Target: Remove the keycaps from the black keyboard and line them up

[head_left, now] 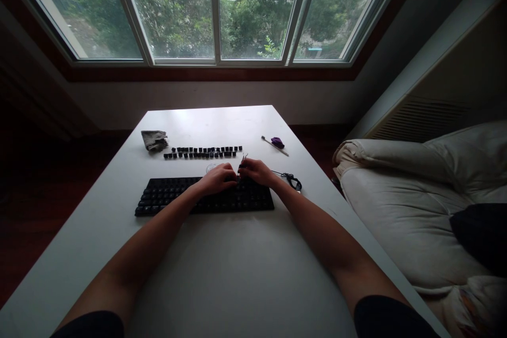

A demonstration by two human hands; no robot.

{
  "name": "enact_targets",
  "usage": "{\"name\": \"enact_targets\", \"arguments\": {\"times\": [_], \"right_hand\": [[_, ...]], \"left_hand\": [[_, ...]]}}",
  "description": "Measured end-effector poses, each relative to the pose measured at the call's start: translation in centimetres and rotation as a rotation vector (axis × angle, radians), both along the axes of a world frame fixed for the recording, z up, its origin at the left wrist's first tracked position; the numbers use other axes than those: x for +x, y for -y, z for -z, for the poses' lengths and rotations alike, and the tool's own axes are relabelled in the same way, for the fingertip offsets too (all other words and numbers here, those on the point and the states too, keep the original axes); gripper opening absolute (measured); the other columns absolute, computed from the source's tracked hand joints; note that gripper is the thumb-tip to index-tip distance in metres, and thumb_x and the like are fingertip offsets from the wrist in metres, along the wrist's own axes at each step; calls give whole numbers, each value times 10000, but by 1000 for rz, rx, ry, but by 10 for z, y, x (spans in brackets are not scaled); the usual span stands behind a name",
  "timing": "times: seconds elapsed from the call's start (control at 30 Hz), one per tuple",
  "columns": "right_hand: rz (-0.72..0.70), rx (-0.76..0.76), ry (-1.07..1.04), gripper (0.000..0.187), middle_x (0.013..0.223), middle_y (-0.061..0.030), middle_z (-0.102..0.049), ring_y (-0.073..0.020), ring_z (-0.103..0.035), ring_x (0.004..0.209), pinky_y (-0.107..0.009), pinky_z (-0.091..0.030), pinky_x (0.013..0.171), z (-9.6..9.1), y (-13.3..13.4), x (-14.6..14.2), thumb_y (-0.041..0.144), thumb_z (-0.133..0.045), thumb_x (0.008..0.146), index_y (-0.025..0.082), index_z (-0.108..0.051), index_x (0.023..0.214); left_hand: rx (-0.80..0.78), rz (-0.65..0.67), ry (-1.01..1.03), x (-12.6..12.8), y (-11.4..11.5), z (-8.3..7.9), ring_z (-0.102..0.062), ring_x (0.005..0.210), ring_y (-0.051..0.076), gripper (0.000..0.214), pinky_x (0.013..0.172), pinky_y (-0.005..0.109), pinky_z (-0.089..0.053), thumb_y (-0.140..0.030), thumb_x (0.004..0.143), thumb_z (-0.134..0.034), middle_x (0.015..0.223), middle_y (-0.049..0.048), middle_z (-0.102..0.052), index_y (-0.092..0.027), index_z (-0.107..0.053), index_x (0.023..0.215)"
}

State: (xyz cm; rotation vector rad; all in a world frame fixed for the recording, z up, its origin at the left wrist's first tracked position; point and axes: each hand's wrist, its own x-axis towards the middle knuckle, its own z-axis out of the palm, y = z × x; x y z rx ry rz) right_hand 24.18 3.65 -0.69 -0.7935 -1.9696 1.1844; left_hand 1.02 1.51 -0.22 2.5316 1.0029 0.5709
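Observation:
A black keyboard (166,193) lies across the white table, with my forearms reaching over it. My right hand (256,171) is closed above the keyboard's right half. It pinches a small keycap puller (244,157), whose thin wire ends point up. Close beside it, my left hand (217,179) rests over the keys with its fingers curled together. The left fingertips meet the foot of the puller, and whatever they pinch is hidden. Behind the keyboard, loose black keycaps (206,155) stand in two rows. A small clear round dish (212,167) shows partly behind my left hand.
A grey cloth (154,140) lies at the table's back left. To the back right are a thin brush (275,146) and a crumpled purple thing (278,142). A coiled black cable (293,181) lies right of the keyboard. A pale sofa (396,200) flanks the table (237,274).

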Motion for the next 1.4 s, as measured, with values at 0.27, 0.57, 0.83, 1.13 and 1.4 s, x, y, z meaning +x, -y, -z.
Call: {"name": "enact_targets", "arguments": {"times": [0.27, 0.57, 0.83, 1.13, 1.4], "right_hand": [[-21, 347, 256, 145, 774, -20, -668, -138, -553, 662, -253, -434, 647, -18, 14, -5, 323, -621, 889, 182, -652, 876], [-35, 371, 358, 156, 742, 14, -623, -121, -505, 621, -238, -390, 628, -13, 14, -4, 339, -571, 927, 208, -620, 995], [3, 208, 266, 196, 652, 39, -582, -109, -480, 572, -221, -381, 570, -4, 15, -6, 381, -568, 929, 194, -590, 986], [17, 74, 127, 207, 640, 36, -604, -103, -515, 502, -220, -419, 524, 1, 11, -7, 408, -541, 939, 203, -543, 968], [102, 52, 75, 234, 608, 43, -603, -103, -505, 452, -223, -419, 483, -3, 12, -10, 443, -552, 924, 215, -501, 936]], "left_hand": [[-17, 14, 13, -1, 1, -2, -573, 935, 213, 201, 833, 338, -477, -367, 874, -655, 1015, 65, -601, -216, -711, 994], [-17, -10, 29, -3, 2, -1, -588, 912, 206, 201, 808, 320, -481, -376, 865, -667, 1002, 57, -612, -223, -731, 979], [-8, -30, 40, -5, 0, 5, -598, 896, 199, 203, 828, 334, -481, -383, 864, -672, 1002, 57, -622, -224, -743, 967], [49, -88, 79, -3, 0, 6, -603, 913, 203, 170, 835, 343, -486, -364, 871, -660, 999, 55, -632, -227, -736, 936], [50, -135, 119, 0, 5, -1, -604, 829, 173, 153, 745, 298, -477, -345, 885, -625, 955, 44, -640, -215, -682, 941]]}}
